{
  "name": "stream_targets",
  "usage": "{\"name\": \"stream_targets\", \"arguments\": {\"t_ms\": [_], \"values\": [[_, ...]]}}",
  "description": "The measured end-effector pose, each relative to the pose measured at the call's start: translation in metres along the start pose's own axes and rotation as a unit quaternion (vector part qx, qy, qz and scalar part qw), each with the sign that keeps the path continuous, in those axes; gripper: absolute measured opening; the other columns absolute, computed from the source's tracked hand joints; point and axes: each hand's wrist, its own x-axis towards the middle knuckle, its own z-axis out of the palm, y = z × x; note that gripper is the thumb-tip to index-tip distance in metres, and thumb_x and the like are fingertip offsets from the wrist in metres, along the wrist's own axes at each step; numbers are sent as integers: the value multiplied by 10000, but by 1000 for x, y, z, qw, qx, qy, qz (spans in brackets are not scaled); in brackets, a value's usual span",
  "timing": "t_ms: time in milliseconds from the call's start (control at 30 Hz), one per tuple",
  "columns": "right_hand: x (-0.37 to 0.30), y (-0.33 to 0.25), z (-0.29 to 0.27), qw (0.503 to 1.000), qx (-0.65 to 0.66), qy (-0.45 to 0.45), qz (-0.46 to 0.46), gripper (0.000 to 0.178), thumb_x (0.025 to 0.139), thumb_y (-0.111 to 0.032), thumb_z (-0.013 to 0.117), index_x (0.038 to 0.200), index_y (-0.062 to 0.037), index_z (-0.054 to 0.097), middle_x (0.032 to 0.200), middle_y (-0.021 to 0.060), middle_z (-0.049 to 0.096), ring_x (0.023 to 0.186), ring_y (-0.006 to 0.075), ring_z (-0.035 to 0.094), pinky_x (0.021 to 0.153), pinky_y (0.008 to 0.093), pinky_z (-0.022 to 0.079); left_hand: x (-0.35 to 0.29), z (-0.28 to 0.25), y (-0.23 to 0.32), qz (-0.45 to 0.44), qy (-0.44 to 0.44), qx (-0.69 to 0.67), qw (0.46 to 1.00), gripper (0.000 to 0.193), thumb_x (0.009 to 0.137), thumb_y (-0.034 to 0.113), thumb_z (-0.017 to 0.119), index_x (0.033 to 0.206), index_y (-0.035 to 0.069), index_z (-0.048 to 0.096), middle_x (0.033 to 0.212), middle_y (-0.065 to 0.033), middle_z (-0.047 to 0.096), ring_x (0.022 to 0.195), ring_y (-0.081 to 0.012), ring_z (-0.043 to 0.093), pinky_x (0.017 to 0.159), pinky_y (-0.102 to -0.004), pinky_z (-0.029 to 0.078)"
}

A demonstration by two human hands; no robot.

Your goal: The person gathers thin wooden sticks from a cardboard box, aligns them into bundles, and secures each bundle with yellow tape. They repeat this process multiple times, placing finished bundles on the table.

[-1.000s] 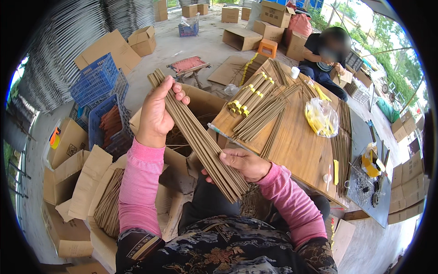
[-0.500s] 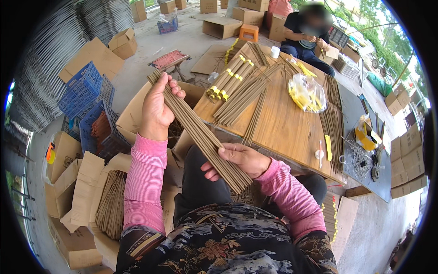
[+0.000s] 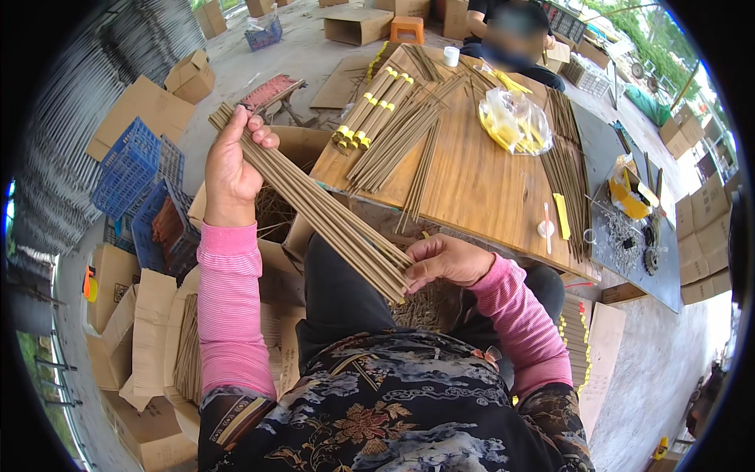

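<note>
A bundle of long, thin brown incense sticks slants across my lap from upper left to lower right. My left hand is closed around its upper end, thumb on top. At the lower end my right hand pinches stick tips between thumb and fingers. The tips fan out slightly there and do not lie level. Beyond my hands, loose incense sticks lie on the wooden table. Next to them are finished bundles with yellow bands.
A clear bag of yellow strips and a white cup stand on the table. Cardboard boxes, one holding sticks, and blue crates are at my left. A dark side table holds small parts. Across the table sits another person.
My left hand has moved left and the bundle with it. My right hand has gone from holding the bundle's side to pinching at its lower tips, which have spread. The view has shifted.
</note>
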Motion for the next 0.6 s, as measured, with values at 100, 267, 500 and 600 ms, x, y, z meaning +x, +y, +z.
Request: {"name": "stream_targets", "arguments": {"t_ms": [100,267,500,600], "values": [[-16,-4,-14,980,-199,-18,0,320,817,-85,574,1109,33,517,1027,95,587,957,154,554,853,253,431,0,7,-7,-4,-1,13,1000,119,874,142,517,813,52,469,689,-20,436,595,-106,393,545,-238,373],[-19,-17,-11,988,-110,38,-103,588,834,-277,584,1280,16,339,1203,127,483,1124,189,452,940,294,356,-2,27,-35,-41,-34,28,998,121,884,160,501,821,59,480,684,-17,440,588,-102,395,531,-235,370],[5,2,26,990,69,-101,-75,352,881,-207,514,1134,18,421,872,141,612,778,197,621,711,270,504,-2,47,-70,-77,-98,-16,992,143,863,208,544,818,78,506,704,-10,469,605,-107,421,556,-251,385],[-5,5,22,979,146,-127,-71,310,890,-185,491,1113,24,437,877,157,605,785,213,622,700,305,522,-2,46,-75,-75,-129,-36,988,172,874,224,521,899,54,513,762,-40,509,673,-145,481,639,-303,438]]}}
